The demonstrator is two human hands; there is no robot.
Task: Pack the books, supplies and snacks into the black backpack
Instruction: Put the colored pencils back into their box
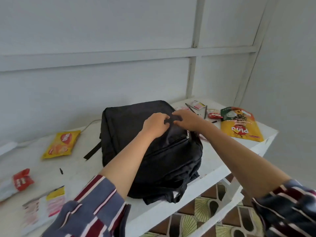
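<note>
Head view: the black backpack is laid flat on the white table. Its top fabric is pinched by both the left hand and the right hand (fingers curled, nearly touching). Snack packets are scattered around: a yellow packet left, an orange pouch right.

Your white table carries the black backpack; left of it lie a yellow snack packet and red wrapper; right, an orange pouch and pens.
</note>
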